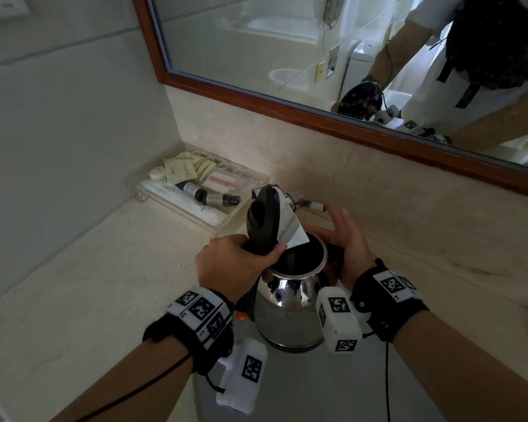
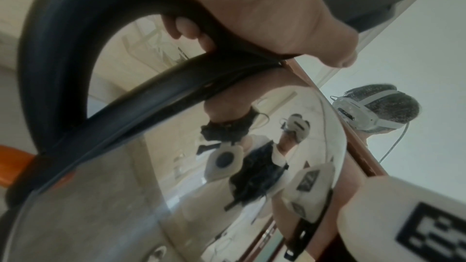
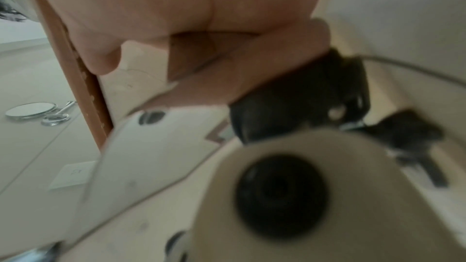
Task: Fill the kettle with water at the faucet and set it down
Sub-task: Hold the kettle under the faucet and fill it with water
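Note:
A shiny steel kettle [image 1: 290,312] stands in the middle of the head view with its lid [image 1: 288,228] swung up and its mouth dark. My left hand [image 1: 237,263] grips the top of the black handle [image 2: 75,27], fingers curled round it, above an orange switch [image 2: 12,164]. My right hand [image 1: 346,239] lies on the kettle's far right side by the rim, fingers straight. In the right wrist view only its palm [image 3: 176,7] shows, blurred. No faucet is in view. Whether the kettle rests on the grey surface [image 1: 317,385] cannot be told.
A clear tray [image 1: 256,181] of toiletries and small bottles sits in the back left corner of the beige counter [image 1: 89,284]. A wood-framed mirror [image 1: 317,114] hangs above the backsplash. A small packet [image 1: 310,205] lies behind the kettle.

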A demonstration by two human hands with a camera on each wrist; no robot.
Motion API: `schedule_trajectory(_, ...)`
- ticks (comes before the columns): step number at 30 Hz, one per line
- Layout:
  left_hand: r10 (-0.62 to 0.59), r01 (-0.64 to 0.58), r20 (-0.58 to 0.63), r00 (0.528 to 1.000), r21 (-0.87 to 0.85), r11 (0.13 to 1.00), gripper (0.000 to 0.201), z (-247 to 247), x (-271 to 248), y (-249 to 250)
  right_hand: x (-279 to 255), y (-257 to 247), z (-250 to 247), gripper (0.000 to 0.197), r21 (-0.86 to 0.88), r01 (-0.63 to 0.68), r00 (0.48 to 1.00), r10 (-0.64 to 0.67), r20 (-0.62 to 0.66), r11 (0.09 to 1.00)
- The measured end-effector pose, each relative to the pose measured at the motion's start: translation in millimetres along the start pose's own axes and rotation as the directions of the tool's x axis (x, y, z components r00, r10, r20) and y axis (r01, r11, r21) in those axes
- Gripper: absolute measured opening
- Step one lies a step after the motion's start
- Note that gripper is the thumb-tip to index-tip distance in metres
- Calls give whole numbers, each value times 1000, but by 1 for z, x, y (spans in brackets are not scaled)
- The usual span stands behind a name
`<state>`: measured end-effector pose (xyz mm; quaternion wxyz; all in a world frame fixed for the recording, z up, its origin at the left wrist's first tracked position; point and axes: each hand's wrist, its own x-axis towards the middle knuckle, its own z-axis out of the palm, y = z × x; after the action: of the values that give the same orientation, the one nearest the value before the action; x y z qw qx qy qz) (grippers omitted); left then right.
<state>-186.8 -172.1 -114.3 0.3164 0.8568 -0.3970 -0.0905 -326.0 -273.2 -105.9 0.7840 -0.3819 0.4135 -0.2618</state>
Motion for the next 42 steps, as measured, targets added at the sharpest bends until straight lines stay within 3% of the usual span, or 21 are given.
schedule_trajectory(7,-8,8,-24,1000,-8,1000,62,0,1,-1,-3,-2,-5,65,11,11,998,-10,-60,1000)
schedule_trajectory(11,-8,8,-27,1000,-16,1000,57,-1,1,1,-7,-2,-7,75,-43,14,1000,-15,-10,999)
schedule_trajectory(16,-23,22,-29,999,-28,999,59,-3,0,0,-8,0,3,72,13,2,1000,-2,26,1000)
schedule_trajectory(30,-50,50,-2,999,-23,998,47,-8,0,1,-12,-1,11,72,12,20,1000,-19,-14,1000)
schedule_trajectory(42,-45,45,18,999,-35,998,50,-9,0,0,-14,-2,13,71,-27,4,1000,-4,-20,1000)
